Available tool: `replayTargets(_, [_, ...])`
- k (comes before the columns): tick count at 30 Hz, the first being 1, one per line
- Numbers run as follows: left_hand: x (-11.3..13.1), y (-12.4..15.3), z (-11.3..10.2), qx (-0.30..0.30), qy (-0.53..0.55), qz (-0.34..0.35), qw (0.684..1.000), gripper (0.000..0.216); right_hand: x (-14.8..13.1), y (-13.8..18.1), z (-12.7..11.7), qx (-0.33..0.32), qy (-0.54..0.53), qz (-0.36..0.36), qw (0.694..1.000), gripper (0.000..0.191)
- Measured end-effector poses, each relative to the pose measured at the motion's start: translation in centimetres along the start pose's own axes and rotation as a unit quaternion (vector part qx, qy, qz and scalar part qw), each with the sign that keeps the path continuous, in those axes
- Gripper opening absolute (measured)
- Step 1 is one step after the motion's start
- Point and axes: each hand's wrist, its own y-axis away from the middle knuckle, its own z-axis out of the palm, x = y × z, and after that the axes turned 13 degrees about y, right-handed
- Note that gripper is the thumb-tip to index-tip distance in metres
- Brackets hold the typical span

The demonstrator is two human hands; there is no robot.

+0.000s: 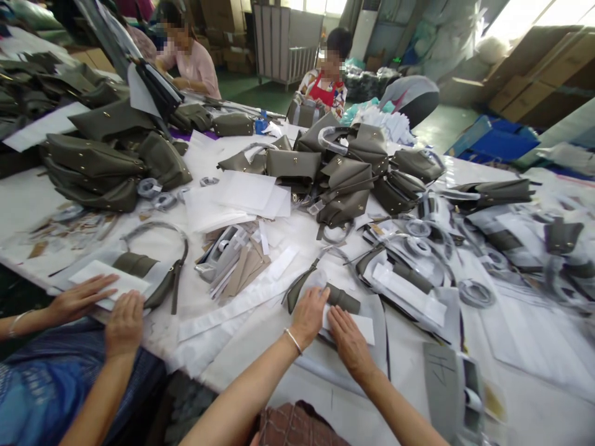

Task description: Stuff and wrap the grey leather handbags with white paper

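My left hand (309, 316) lies palm down, fingers together and flat, on a white paper sheet (365, 327) wrapped about an olive-grey bag strap (343, 298). Beside it, my right hand (349, 342) presses flat on the same white sheet, fingers stretched forward. A thin bracelet circles my left wrist. Both hands rest on the white table (534, 409) near its front edge.
A co-worker's two hands (100, 306) at the left press another paper-wrapped strap. Piles of olive-grey handbags (346, 176) fill the table's middle and left (100, 161). A tape dispenser (223, 251), tape rolls and paper sheets lie about. Two seated people work at the far side.
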Motion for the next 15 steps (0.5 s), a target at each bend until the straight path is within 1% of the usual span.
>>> replayTargets(1, [0.2, -0.5, 0.1, -0.013, -0.072, 0.048, 0.996, 0.040, -0.4, 0.1, 0.2, -0.006, 0.007, 0.011, 1.000, 0.047])
replayTargets(3, [0.2, -2.0, -0.1, -0.039, -0.170, 0.124, 0.977, 0.035, -1.1, 0.2, 0.4, -0.022, 0.021, 0.033, 0.999, 0.051])
replayTargets(5, [-0.5, -3.8, -0.5, -0.055, -0.226, 0.156, 0.960, 0.042, -1.6, 0.4, 0.6, -0.029, 0.027, 0.051, 0.998, 0.051])
replayTargets(8, [-1.8, -5.9, -0.8, -0.079, -0.254, 0.136, 0.954, 0.045, -1.9, 0.8, 0.6, -0.018, 0.021, 0.052, 0.998, 0.050])
replayTargets(12, [-2.7, -7.4, 0.1, -0.100, -0.249, 0.119, 0.956, 0.049, -1.8, 1.6, 0.3, -0.013, 0.001, 0.028, 1.000, 0.073])
replayTargets(13, [-2.8, -7.7, 0.4, -0.101, -0.243, 0.107, 0.959, 0.050, -1.8, 1.8, 0.2, -0.013, -0.002, 0.020, 1.000, 0.077])
replayTargets(15, [-3.0, -8.2, 1.1, -0.099, -0.230, 0.084, 0.965, 0.051, -1.7, 2.1, 0.1, -0.014, -0.006, 0.000, 1.000, 0.077])
